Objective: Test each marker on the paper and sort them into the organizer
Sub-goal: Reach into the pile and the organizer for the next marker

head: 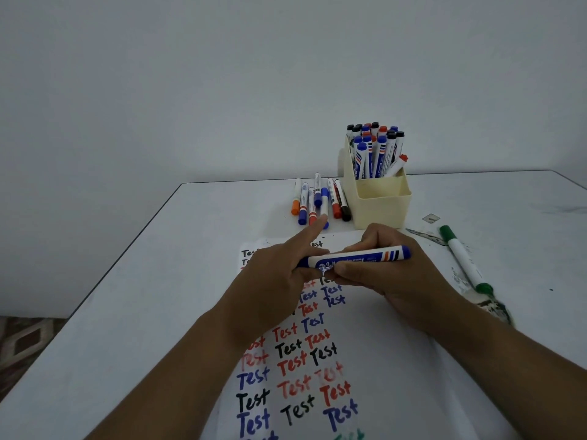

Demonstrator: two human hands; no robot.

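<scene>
I hold a blue marker (355,258) level above the paper (374,376), which is covered with "Test" written in red, blue and black. My left hand (276,281) grips the marker's capped left end, index finger stretched out. My right hand (397,274) is closed around its barrel. A cream organizer (381,204) stands behind, its rear compartment full of upright markers (374,150), its front compartment empty. Several loose markers (320,201) lie in a row left of the organizer.
A green marker (463,258) lies on the table at the right, beside ink smudges and a stained cloth (489,304). The white table (143,296) ends at the wall behind the organizer and drops off on the left.
</scene>
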